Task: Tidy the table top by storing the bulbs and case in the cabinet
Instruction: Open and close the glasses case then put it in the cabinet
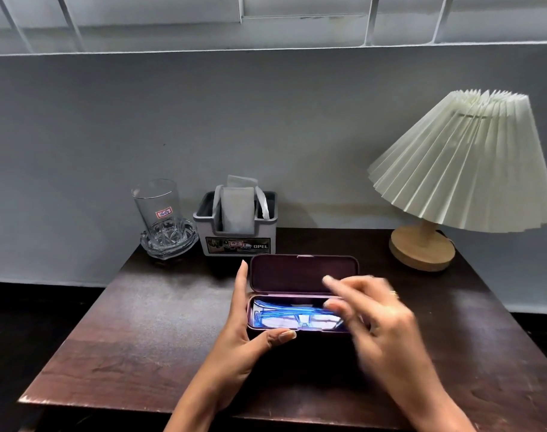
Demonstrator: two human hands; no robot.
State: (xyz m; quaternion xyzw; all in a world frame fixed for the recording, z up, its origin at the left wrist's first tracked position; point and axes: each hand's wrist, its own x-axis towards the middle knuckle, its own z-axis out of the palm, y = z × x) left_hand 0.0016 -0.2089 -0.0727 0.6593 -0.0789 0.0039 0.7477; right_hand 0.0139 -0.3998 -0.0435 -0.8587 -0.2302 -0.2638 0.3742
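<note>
Open case on the table, both hands at it.

The case (303, 310) lies crosswise; left hand (244, 335) clasps its left end, while the blurred right hand (372, 310) hovers over its right half, fingers loosely spread.
</note>
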